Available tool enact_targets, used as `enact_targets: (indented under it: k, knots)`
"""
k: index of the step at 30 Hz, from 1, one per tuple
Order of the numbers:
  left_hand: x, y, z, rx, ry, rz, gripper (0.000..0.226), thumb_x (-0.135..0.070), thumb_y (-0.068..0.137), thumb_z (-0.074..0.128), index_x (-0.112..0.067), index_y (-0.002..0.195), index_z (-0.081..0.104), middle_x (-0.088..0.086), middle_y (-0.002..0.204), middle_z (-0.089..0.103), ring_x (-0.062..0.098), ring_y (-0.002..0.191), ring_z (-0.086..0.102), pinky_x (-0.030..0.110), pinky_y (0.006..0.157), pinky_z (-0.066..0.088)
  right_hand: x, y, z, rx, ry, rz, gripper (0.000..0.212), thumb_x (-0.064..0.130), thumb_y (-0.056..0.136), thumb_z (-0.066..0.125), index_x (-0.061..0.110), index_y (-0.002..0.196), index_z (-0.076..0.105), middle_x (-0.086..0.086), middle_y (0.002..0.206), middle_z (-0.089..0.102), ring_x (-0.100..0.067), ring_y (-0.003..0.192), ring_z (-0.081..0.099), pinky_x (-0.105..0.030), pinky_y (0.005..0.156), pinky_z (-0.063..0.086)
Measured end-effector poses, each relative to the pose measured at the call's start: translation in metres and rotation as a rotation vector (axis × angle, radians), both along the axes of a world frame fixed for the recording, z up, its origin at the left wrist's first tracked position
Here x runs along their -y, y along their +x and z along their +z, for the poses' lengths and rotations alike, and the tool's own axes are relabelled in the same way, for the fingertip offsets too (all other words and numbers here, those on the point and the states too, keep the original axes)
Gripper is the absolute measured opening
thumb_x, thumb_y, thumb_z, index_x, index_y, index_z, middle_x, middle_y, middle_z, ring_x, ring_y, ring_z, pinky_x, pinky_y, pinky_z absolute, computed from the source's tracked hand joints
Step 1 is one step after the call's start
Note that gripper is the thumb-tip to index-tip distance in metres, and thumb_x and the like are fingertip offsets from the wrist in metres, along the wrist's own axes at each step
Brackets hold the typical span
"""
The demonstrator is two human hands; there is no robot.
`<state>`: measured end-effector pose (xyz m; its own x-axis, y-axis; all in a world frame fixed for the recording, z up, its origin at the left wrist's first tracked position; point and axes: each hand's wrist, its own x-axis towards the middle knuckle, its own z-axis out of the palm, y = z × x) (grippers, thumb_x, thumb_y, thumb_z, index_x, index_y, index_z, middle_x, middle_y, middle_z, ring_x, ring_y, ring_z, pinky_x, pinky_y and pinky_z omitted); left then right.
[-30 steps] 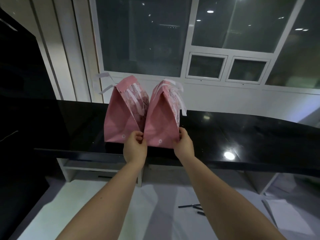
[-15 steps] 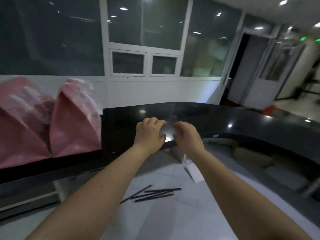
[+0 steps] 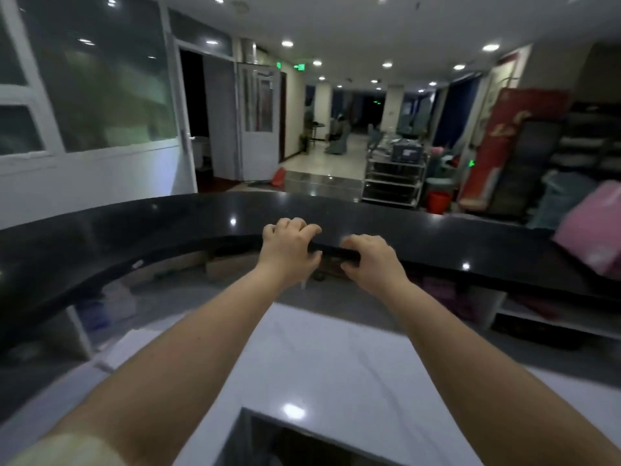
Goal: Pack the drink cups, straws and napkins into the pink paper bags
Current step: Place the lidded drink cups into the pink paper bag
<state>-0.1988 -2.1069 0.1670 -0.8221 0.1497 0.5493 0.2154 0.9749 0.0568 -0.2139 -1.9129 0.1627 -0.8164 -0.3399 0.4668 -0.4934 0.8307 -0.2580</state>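
Both my arms reach forward over the white lower worktop [image 3: 336,364]. My left hand [image 3: 289,250] and my right hand [image 3: 371,260] hover side by side at the front edge of the black curved counter [image 3: 134,237]. Their fingers are curled and hold no cup, straw or napkin. I cannot tell whether they touch the edge. A blurred pink paper bag [image 3: 594,237] stands on the counter at the far right, partly cut off by the frame. No cups, straws or napkins are in view.
Open shelves with boxes lie under the counter. A dark rectangular opening [image 3: 285,445] sits at the near edge of the worktop. Beyond the counter are a white metal cart [image 3: 393,176], a red bucket [image 3: 438,201] and an open doorway.
My view has swung far to the right. The two pink bags I held at the left have left the frame, my hands let them go, and another pink bag appeared at the right.
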Motion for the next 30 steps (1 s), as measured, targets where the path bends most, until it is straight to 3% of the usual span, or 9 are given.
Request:
enact_targets:
  k: [6,16,21,25,30]
  knots:
    - [-0.205,-0.049,-0.004,0.033,-0.081,-0.21,0.051,-0.051,0.087,0.052,-0.033,0.135,0.044,-0.003,0.13,0.05,0.022,0.122,0.042,0.042,0.098,0.031,-0.209,0.006,0.001,0.033,0.124,-0.24,0.045,0.038,0.085,0.067,0.028,0.127,0.054,0.006,0.124,0.059,-0.021,0.117,0.047,-0.038,0.097,0.039]
    - [-0.544,-0.053,-0.003,0.049,-0.135,-0.67,0.052,-0.049,0.087,0.053,-0.031,0.135,0.046,-0.001,0.128,0.052,0.024,0.12,0.044,0.043,0.098,0.032,-0.513,0.081,0.001,0.069,0.129,-0.711,0.047,0.034,0.084,0.066,0.026,0.129,0.054,0.004,0.124,0.057,-0.023,0.118,0.045,-0.038,0.098,0.037]
    - [-0.684,-0.033,-0.011,0.057,-0.09,-0.869,0.049,-0.048,0.084,0.057,-0.03,0.129,0.051,-0.002,0.121,0.055,0.024,0.116,0.045,0.042,0.094,0.033,-0.618,0.122,-0.005,0.055,0.093,-0.915,0.044,0.032,0.082,0.067,0.024,0.124,0.058,0.001,0.116,0.061,-0.026,0.11,0.05,-0.039,0.091,0.044]
    - [-0.781,-0.015,-0.039,0.089,-0.119,-0.97,0.045,-0.046,0.084,0.055,-0.032,0.126,0.053,-0.003,0.119,0.055,0.024,0.113,0.046,0.041,0.09,0.031,-0.687,0.155,-0.027,0.104,0.123,-1.06,0.038,0.032,0.083,0.065,0.025,0.12,0.059,-0.002,0.115,0.061,-0.028,0.11,0.05,-0.037,0.086,0.039]
    - [-0.896,-0.001,-0.05,0.087,-0.141,-1.127,0.049,-0.05,0.083,0.056,-0.031,0.128,0.05,-0.001,0.12,0.054,0.026,0.114,0.045,0.043,0.091,0.032,-0.781,0.189,-0.034,0.197,0.143,-1.234,0.045,0.032,0.086,0.061,0.029,0.13,0.051,0.004,0.132,0.053,-0.025,0.121,0.042,-0.037,0.097,0.034]
